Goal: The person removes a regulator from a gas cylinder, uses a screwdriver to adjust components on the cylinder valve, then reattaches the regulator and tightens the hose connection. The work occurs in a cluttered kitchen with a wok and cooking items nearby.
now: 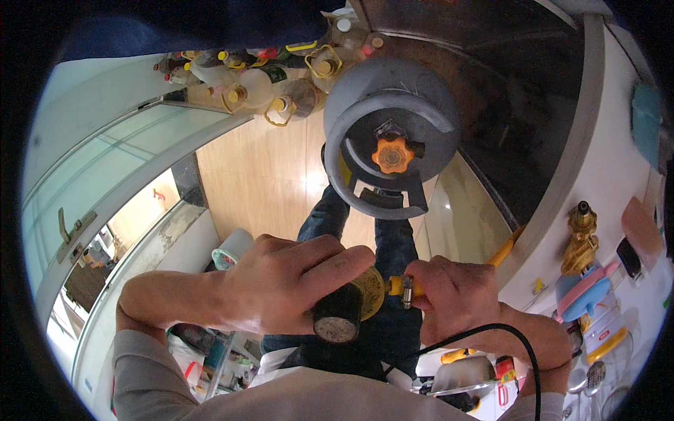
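The regulator [338, 319], a dark, stubby body with a dull yellow disc-shaped face, is on your side of the grey gas cylinder [393, 74], held in front of your torso and well apart from the cylinder. Your left hand [284, 284] is curled closed around it, fingers over the top; your thumb is hidden, so I cannot tell where it presses. The body looks like metal: expect it to be rigid, fairly heavy for its bulk, and perhaps slick on the smooth parts. Grip it round the thick body, leaving the face free.

Your right hand [456, 295] is closed in a pinch on the yellow hose [504, 249], just behind the metal clamp [407, 291]. The hose end appears to meet the regulator's rim, though how firmly it is seated cannot be told. Judge the hose to be springy and tough rather than fragile; hold it close to the clamp so it doesn't flex away, and mind the clamp's hard edges.

On top of the cylinder, inside its collar, sits an orange valve knob [392, 155]. Left of the cylinder and beyond it, plastic bottles [263, 88] cluster on the floor [260, 165]. Farther left of the cylinder is a glazed door [126, 151].
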Tool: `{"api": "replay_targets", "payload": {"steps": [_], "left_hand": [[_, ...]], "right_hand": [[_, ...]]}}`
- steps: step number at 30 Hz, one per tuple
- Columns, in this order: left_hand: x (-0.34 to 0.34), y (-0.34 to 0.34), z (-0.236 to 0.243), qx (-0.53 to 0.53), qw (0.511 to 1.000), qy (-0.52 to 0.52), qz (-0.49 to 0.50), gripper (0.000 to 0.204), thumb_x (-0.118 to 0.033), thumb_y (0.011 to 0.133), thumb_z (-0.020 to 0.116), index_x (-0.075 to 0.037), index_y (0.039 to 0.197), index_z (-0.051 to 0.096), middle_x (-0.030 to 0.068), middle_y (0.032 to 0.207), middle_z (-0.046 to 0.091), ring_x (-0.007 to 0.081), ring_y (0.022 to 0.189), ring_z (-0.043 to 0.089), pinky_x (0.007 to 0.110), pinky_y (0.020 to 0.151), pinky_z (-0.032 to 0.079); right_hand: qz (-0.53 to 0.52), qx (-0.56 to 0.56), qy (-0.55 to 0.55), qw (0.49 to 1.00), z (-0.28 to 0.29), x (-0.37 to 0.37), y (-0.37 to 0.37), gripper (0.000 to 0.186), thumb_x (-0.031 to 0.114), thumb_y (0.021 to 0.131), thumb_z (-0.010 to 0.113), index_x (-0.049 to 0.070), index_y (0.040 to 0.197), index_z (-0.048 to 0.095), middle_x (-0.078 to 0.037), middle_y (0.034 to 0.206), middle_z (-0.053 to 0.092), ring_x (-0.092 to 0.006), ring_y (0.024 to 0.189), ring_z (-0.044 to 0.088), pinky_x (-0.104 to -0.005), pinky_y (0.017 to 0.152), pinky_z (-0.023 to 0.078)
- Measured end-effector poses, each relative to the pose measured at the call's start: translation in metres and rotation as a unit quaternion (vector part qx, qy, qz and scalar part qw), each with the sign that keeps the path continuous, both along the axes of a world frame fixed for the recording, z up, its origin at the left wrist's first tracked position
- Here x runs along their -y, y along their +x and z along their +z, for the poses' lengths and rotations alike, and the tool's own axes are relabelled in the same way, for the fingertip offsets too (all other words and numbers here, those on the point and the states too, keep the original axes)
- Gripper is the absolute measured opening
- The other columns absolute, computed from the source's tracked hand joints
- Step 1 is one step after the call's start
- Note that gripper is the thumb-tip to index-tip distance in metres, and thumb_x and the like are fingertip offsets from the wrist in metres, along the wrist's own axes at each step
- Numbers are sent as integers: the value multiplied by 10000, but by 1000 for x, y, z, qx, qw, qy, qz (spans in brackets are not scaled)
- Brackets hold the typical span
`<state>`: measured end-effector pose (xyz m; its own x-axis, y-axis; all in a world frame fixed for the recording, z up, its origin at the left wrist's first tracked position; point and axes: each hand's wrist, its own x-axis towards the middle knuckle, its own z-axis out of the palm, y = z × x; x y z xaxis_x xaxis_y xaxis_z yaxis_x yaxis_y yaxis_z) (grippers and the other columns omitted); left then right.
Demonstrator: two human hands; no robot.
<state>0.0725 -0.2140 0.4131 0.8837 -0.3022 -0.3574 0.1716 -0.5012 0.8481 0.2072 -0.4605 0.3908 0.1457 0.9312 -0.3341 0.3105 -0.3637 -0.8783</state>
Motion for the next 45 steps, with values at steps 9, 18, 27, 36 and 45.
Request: {"api": "replay_targets", "payload": {"steps": [9, 18, 27, 36, 45], "left_hand": [[5, 7, 0, 8, 1000, 9, -8, 713, -303, 754, 812, -39, 1360, 546, 95, 947, 627, 265, 682, 700, 376, 538, 575], [15, 5, 7, -47, 999, 27, -7, 770, -318, 729, 843, -53, 1377, 523, 110, 984, 637, 288, 739, 713, 393, 595, 591], [9, 3, 1, -175, 977, -120, 34, 756, -333, 707, 866, -51, 1333, 547, 183, 1057, 696, 366, 936, 722, 422, 798, 593], [18, 12, 5, -159, 978, -113, 73, 770, -302, 701, 873, -54, 1346, 534, 186, 1057, 693, 376, 907, 719, 425, 784, 589], [26, 5, -2, -164, 980, -95, 50, 832, -300, 687, 944, -16, 1348, 527, 165, 1200, 669, 299, 1083, 697, 370, 932, 557]], "right_hand": [[10, 69, 24, 997, -6, 5, 1, 409, 137, 699, 801, 17, 1050, 627, -69, 725, 588, -215, 535, 641, -359, 459, 503], [-30, 43, 40, 998, -10, 10, -6, 431, 96, 666, 826, 7, 1046, 643, -96, 722, 597, -247, 515, 626, -376, 452, 495], [31, 53, 52, 997, -6, 10, -8, 432, 171, 653, 819, 29, 1020, 641, -63, 686, 560, -218, 509, 627, -362, 438, 489], [-5, 124, 87, 988, -6, 14, 0, 466, 173, 652, 816, 6, 1050, 641, -74, 709, 578, -217, 519, 639, -354, 440, 495], [18, 92, 81, 992, -9, 18, 5, 425, 28, 669, 785, 17, 1066, 635, -110, 767, 647, -276, 623, 681, -374, 521, 523]]}}
